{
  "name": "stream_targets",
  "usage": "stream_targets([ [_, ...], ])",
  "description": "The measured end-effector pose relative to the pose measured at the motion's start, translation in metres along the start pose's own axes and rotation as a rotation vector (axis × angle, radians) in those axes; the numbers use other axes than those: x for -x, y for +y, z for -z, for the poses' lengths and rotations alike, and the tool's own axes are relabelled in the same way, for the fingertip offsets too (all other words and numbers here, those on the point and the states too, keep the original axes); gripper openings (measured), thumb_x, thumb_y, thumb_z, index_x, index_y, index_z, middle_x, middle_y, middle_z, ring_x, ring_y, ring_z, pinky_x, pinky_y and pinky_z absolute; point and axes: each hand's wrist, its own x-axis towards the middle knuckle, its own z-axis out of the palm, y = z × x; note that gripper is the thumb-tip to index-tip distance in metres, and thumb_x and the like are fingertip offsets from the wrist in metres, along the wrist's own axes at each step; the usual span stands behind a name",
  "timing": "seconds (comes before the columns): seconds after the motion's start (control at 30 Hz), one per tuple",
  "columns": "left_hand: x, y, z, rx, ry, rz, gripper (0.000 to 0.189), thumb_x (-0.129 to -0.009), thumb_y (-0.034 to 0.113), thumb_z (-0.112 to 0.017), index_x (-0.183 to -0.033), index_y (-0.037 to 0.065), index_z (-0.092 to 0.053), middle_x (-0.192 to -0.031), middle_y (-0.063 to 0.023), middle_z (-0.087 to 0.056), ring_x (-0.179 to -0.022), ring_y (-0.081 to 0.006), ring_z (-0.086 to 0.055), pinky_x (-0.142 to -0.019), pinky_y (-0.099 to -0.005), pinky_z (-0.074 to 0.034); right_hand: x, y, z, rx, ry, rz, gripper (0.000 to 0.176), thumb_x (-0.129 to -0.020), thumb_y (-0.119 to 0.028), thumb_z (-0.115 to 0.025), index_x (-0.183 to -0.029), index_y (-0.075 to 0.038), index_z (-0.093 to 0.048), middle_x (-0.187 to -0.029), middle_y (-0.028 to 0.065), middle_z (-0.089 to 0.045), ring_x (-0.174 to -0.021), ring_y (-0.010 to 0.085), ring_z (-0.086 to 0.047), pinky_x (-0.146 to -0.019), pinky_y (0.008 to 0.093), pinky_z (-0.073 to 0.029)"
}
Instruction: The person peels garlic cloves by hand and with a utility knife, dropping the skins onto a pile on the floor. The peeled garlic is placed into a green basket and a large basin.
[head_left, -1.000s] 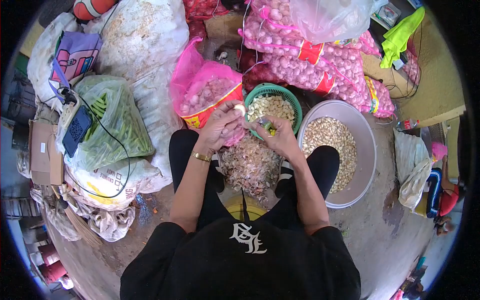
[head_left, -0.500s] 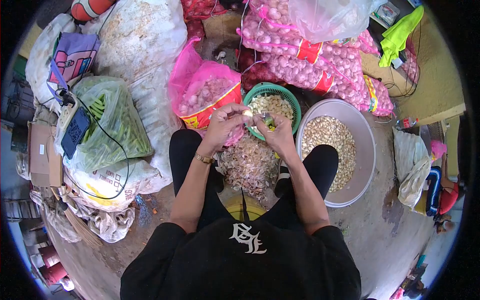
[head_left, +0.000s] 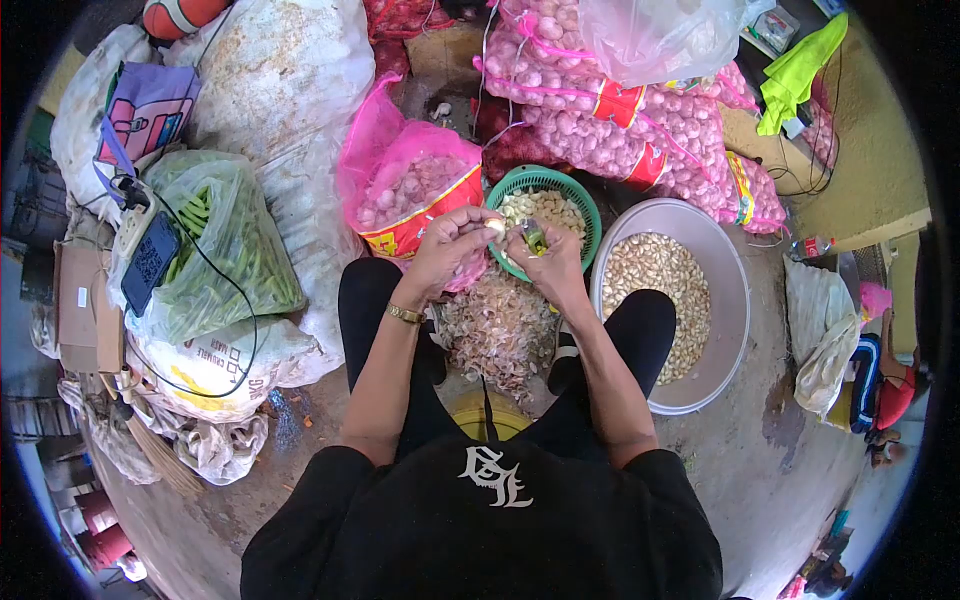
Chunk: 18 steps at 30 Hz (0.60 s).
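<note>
My left hand (head_left: 450, 248) pinches a pale garlic clove (head_left: 496, 228) between thumb and fingertips. Just to the right, my right hand (head_left: 556, 268) is closed around a small knife (head_left: 534, 238) with a yellow-green part showing; most of its blade cannot be made out. Both hands hover over the near edge of a green plastic basket (head_left: 594, 215) that holds peeled cloves (head_left: 555, 209). Below them, between my feet, lies a heap of papery garlic skins (head_left: 497, 335).
A wide basin (head_left: 728, 340) full of unpeeled cloves (head_left: 655, 290) stands by my right knee. An opened pink mesh sack of garlic (head_left: 410, 185) is ahead on the left, with stacked garlic sacks (head_left: 640, 130) behind. Green vegetables in a plastic bag (head_left: 225, 240) sit at far left.
My right hand has drawn slightly away from the clove and turned, with the knife in it. My left hand stays nearly in place, holding the clove.
</note>
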Motion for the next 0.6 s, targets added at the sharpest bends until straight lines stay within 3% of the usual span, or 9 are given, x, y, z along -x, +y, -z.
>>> stream_targets([
  [0.2, 0.003, 0.004, 0.008, -0.096, -0.057, 0.061, 0.022, -0.091, 0.008, -0.061, -0.112, 0.001, -0.062, -0.095, 0.0009, -0.063, -0.083, -0.0041, -0.057, -0.072, -0.0187, -0.045, 0.0, -0.011, 0.005, 0.233, 0.036, 0.171, 0.014, -0.076, -0.008, -0.071, -0.085, 0.002, -0.066, -0.065, 0.007, -0.062, -0.063, 0.0079, -0.055, -0.058, 0.0285, -0.046],
  [0.27, 0.004, 0.003, 0.012, -0.109, -0.068, 0.17, 0.026, -0.093, 0.011, -0.06, -0.117, 0.002, -0.059, -0.091, 0.0021, -0.063, -0.067, 0.0002, -0.052, -0.058, -0.0156, -0.041, -0.002, -0.008, 0.009, 0.177, -0.009, 0.173, 0.012, -0.085, -0.01, -0.064, -0.082, 0.001, -0.063, -0.069, -0.0024, -0.057, -0.064, 0.0041, -0.048, -0.056, 0.0226, -0.04],
  [0.3, 0.005, 0.005, 0.01, -0.11, -0.067, 0.169, 0.026, -0.093, 0.011, -0.06, -0.117, 0.002, -0.059, -0.091, 0.0021, -0.063, -0.067, 0.0002, -0.052, -0.058, -0.0156, -0.041, -0.002, -0.009, 0.009, 0.177, -0.009, 0.173, 0.012, -0.085, -0.01, -0.064, -0.082, 0.001, -0.063, -0.069, -0.0024, -0.057, -0.064, 0.0041, -0.048, -0.056, 0.0226, -0.04],
  [0.37, 0.007, 0.009, 0.004, 0.079, -0.04, 0.182, 0.027, -0.094, 0.012, -0.057, -0.12, 0.002, -0.056, -0.087, 0.0017, -0.063, -0.05, 0.0023, -0.042, -0.045, -0.0144, -0.034, -0.002, -0.011, 0.009, 0.126, 0.012, 0.16, 0.014, -0.078, -0.009, -0.069, -0.086, 0.002, -0.066, -0.068, 0.0057, -0.063, -0.064, 0.0084, -0.055, -0.06, 0.0277, -0.046],
  [0.4, 0.008, 0.012, 0.003, 0.079, -0.039, 0.182, 0.027, -0.094, 0.012, -0.057, -0.12, 0.002, -0.056, -0.087, 0.0017, -0.063, -0.05, 0.0023, -0.042, -0.045, -0.0144, -0.034, -0.002, -0.01, 0.009, 0.126, 0.011, 0.161, 0.014, -0.078, -0.009, -0.069, -0.086, 0.002, -0.066, -0.068, 0.0057, -0.063, -0.064, 0.0084, -0.055, -0.06, 0.0277, -0.046],
  [0.47, 0.01, 0.014, 0.002, 0.252, -0.114, 0.215, 0.028, -0.096, 0.013, -0.055, -0.121, 0.003, -0.054, -0.083, -0.0005, -0.062, -0.041, 0.0014, -0.035, -0.039, -0.0147, -0.03, -0.002, -0.007, 0.01, 0.07, 0.003, 0.059, 0.01, -0.085, -0.01, -0.063, -0.085, 0.0, -0.063, -0.07, -0.0033, -0.057, -0.065, 0.004, -0.049, -0.058, 0.0222, -0.041],
  [0.6, 0.007, 0.01, 0.009, 0.356, -0.129, 0.252, 0.026, -0.095, 0.013, -0.054, -0.119, 0.004, -0.055, -0.087, -0.0051, -0.063, -0.039, 0.0007, -0.034, -0.037, -0.0143, -0.028, -0.002, -0.007, 0.014, 0.031, 0.033, -0.005, 0.013, -0.082, -0.009, -0.064, -0.087, 0.003, -0.064, -0.071, 0.0038, -0.063, -0.067, 0.0078, -0.056, -0.062, 0.0263, -0.046],
])
